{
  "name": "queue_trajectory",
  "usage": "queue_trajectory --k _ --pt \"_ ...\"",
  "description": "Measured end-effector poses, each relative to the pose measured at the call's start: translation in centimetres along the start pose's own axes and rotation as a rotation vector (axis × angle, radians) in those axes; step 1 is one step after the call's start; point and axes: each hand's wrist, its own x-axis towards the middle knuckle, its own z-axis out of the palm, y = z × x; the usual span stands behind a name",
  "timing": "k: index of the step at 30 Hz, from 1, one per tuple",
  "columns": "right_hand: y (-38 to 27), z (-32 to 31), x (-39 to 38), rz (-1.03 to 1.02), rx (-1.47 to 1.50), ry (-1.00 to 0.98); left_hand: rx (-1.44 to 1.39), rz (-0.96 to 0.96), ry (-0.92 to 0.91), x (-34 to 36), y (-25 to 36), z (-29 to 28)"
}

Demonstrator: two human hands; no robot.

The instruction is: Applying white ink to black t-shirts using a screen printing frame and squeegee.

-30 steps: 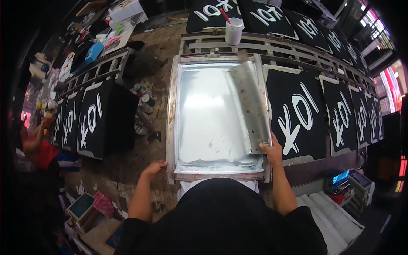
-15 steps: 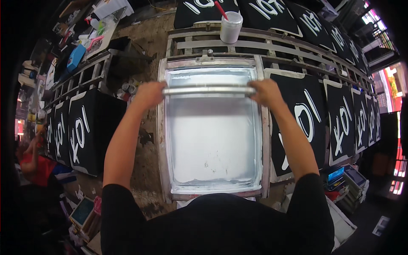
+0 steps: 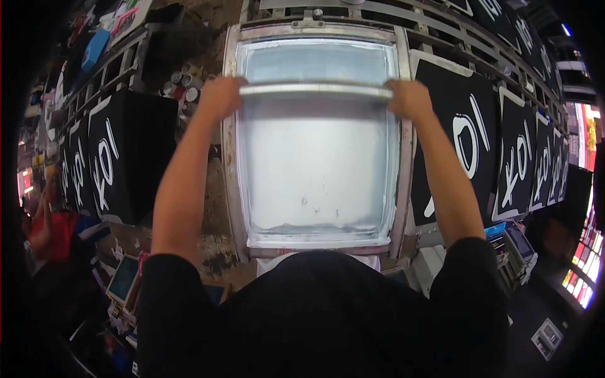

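Observation:
A screen-printing frame (image 3: 399, 176) lies in front of me, its mesh (image 3: 315, 164) coated with white ink and grey-blue toward the edges. Across the upper part of the mesh lies a long metal squeegee (image 3: 315, 89), level from side to side. My left hand (image 3: 219, 97) is closed on its left end and my right hand (image 3: 409, 99) on its right end, both slightly blurred by motion. Below the screen's near edge a bit of white cloth (image 3: 362, 263) shows behind my dark-clad body.
Black printed panels on boards (image 3: 512, 151) line the right and left (image 3: 129, 157). A metal rail rack (image 3: 435, 19) runs behind the screen. Several small pots (image 3: 189, 88) sit left of it. A person in red (image 3: 60, 236) is at far left; stacked frames (image 3: 123, 283) lie lower left.
The squeegee has gone from a slanted hold in my right hand to a crosswise grip in both hands. The view has shifted, leaving the white jar almost out of frame.

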Motion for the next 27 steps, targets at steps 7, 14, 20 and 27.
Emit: queue_trajectory --k 7,14,20,27 --pt "-3.4 9.5 -26.9 -0.122 0.248 0.108 -0.143 0.066 0.006 -26.1 4.8 9.2" --pt "-2.0 7.2 -23.4 -0.162 0.237 -0.148 -0.208 0.06 -0.07 -25.0 4.1 7.0" --pt "0.3 -1.0 -1.9 -0.048 0.016 0.074 -0.131 0.073 0.16 -1.9 -0.8 0.6" --pt "0.5 -4.0 9.2 0.037 -0.071 -0.039 -0.04 -0.035 0.017 9.5 -2.3 -2.3"
